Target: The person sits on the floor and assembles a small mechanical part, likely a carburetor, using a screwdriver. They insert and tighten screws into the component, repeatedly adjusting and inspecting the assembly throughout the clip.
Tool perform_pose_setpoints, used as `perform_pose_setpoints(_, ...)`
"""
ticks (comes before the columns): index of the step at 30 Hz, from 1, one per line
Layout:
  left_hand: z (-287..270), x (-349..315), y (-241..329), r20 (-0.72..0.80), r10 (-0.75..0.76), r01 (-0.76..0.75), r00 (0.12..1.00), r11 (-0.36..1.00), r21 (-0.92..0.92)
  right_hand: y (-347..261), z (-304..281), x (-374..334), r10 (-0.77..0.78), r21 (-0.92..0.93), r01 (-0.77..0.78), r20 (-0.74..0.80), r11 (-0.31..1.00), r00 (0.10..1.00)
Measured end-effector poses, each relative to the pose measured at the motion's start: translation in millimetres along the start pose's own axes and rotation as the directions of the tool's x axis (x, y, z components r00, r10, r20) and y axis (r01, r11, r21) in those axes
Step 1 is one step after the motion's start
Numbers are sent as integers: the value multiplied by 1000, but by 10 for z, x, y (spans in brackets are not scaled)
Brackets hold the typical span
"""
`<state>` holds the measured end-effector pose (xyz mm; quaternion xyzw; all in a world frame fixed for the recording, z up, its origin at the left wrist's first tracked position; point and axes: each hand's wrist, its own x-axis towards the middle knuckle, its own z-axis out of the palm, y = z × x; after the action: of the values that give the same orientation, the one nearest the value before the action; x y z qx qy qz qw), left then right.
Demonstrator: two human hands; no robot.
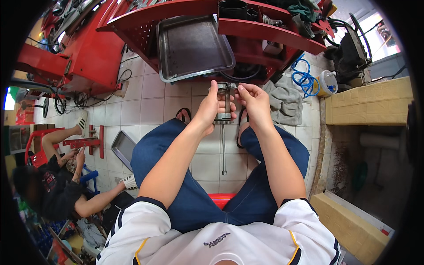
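Observation:
In front of my knees, my left hand [211,106] is wrapped around a metal frame-like assembly [227,104]. It has a round head at the far end and a flat flange at the near end. From the flange a long thin metal rod [223,152] points back toward me, with a small nut-like tip. My right hand [252,100] pinches at a small metal fitting [233,86] on the right of the head. Its thumb and forefinger are closed there; whether they hold a separate piece is too small to tell.
A metal tray [194,46] leans against a red tool cart [269,31] ahead. Grey cloth [282,104] and a coiled blue hose [304,79] lie right, beside a white bucket [327,81]. Another tray [125,148] lies left, near a seated person [57,181] with a red stand [88,142].

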<state>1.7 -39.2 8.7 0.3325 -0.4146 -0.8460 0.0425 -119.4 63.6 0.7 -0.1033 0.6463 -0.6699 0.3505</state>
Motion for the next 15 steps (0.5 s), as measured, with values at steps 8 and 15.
perform_pose_setpoints(8,27,-61,29,77,-6,15,997,994,-108,-3,-56,35,101,158,-112,80,981,992)
perform_pose_setpoints(15,-8,-53,41,149,17,11,989,982,-187,7,-8,18,159,214,-184,127,959,979)
